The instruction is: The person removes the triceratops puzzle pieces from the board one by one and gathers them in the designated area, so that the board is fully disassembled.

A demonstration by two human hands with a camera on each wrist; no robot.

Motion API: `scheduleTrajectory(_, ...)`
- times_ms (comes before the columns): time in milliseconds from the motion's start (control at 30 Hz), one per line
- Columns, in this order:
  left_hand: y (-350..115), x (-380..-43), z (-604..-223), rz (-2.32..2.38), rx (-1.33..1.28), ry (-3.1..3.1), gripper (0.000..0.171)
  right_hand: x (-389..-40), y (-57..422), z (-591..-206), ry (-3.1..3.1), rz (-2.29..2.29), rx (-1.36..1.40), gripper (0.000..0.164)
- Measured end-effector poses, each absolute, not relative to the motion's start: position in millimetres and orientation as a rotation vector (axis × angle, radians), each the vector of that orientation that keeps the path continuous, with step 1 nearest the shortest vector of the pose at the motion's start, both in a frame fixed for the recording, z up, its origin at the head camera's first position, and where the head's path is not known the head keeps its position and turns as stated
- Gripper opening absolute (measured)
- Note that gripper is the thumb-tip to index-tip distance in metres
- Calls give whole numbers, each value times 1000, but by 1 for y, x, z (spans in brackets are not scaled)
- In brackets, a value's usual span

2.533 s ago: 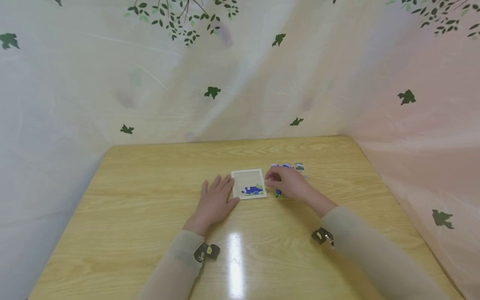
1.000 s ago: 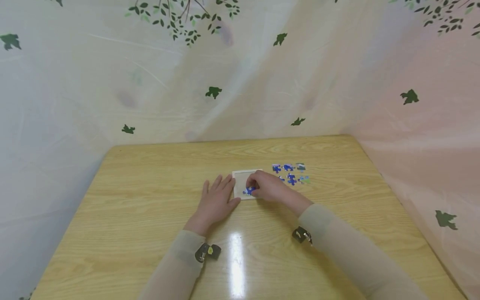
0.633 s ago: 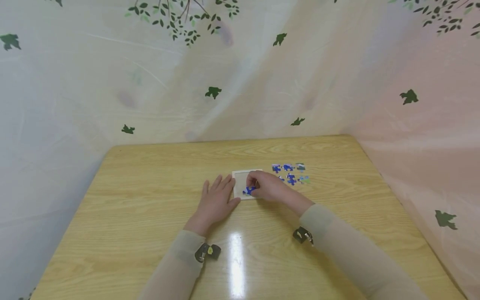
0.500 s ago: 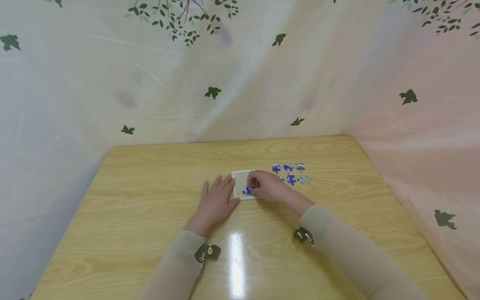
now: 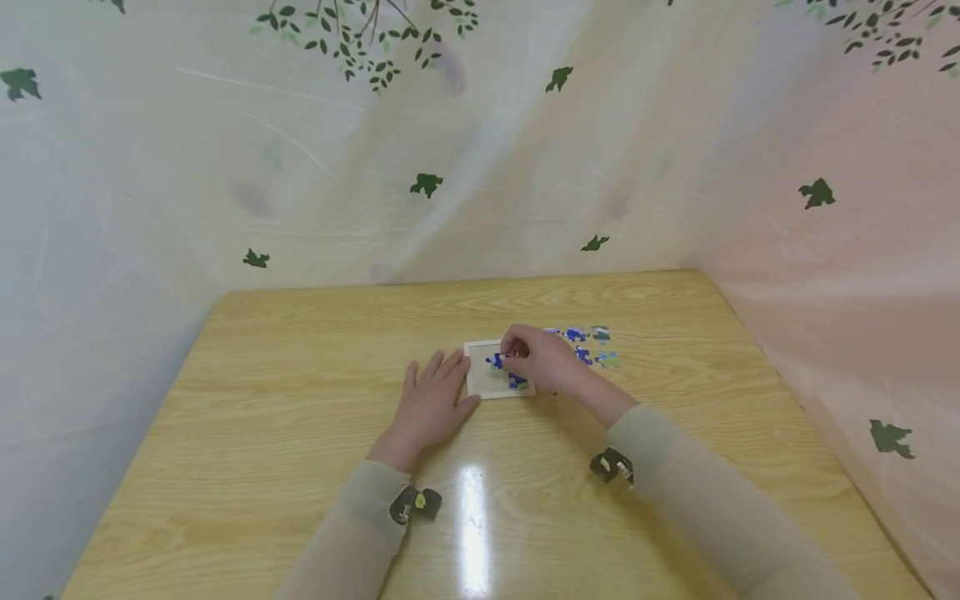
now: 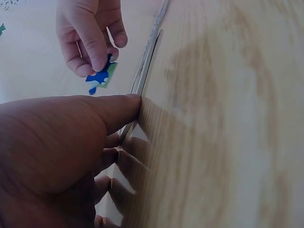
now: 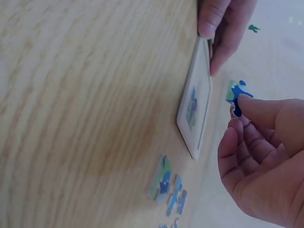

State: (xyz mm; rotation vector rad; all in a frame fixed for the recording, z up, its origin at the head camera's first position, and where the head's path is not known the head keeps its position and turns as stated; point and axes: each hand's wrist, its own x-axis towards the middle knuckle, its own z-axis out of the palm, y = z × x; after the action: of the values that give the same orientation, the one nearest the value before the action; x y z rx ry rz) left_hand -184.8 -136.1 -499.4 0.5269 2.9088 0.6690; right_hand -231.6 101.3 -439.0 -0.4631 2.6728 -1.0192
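Note:
My right hand (image 5: 547,358) pinches a blue and green jigsaw piece (image 5: 495,362) between thumb and fingertips, held above the tray. Its knobs and a green edge show in the left wrist view, where the piece (image 6: 99,78) hangs clear of any surface. Beneath it lies a small square puzzle tray (image 5: 491,397) with a pale raised rim. Blue and green pieces (image 5: 517,381) sit in the tray's lower right corner, partly covered by my right hand. My left hand (image 5: 429,408) lies with fingers spread on the table, its thumb and fingertips touching the tray's left side.
To the tray's right, several loose jigsaw pieces (image 5: 576,334) lie face up on the wooden table (image 5: 300,433); my right hand hides some. Behind the table hangs a pale curtain (image 5: 337,167) printed with leaves and birds.
My right hand went from beside the loose pieces to the tray's lower part, then lifted a blue piece up from it. My left hand has stayed put at the tray.

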Motion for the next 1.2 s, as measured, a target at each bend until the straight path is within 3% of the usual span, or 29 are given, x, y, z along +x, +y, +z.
scheduleTrajectory(300,-133,-180,-483,565,525,2925,74,-230,130,-429,2706,-1077,-438,7)
scheduleTrajectory(767,-135,-182,-487,544,520,2925,74,-222,194,-429,2763,-1030,-408,7)
scheduleTrajectory(1200,-132,-180,-486,583,519,2915,74,-210,225,-433,2693,-911,-499,7)
